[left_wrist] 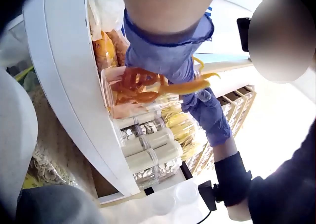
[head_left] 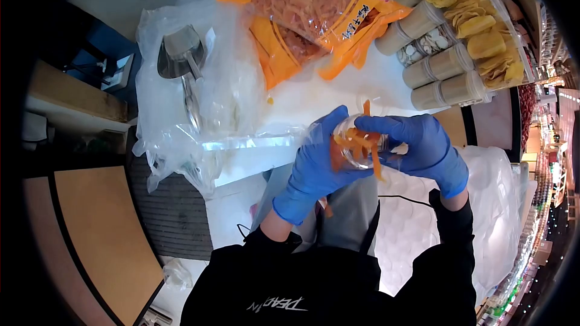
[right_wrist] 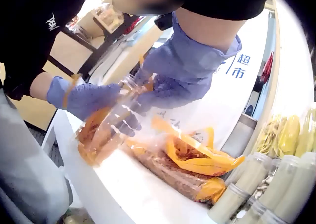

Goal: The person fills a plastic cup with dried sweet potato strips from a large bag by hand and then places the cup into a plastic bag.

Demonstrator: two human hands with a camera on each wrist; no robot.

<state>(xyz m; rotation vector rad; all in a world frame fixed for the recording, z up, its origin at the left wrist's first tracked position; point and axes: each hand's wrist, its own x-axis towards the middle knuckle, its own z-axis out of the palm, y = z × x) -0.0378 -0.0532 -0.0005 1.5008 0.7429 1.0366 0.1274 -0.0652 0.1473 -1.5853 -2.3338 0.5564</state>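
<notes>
My gloved left hand (head_left: 317,160) grips a clear plastic jar (right_wrist: 106,137) packed with orange dried strips (left_wrist: 136,88). The jar is tilted, its open mouth toward my right hand. Several strips stick out past the rim, one hanging down over it. My gloved right hand (head_left: 417,142) has its fingers curled at the mouth, pinching strips there; its fingertips are partly hidden by the jar and strips. Both hands are above my lap, in front of the white counter (head_left: 266,115). Two orange-edged bags (head_left: 320,9) of similar strips lie on the counter beyond.
A metal scoop (head_left: 178,54) lies on clear plastic sheeting (head_left: 229,93) at the counter's left. Filled jars (head_left: 438,69) line the back right, beside a case of yellow dried slices (head_left: 483,42). A plastic-wrapped white bundle (head_left: 483,217) stands at my right.
</notes>
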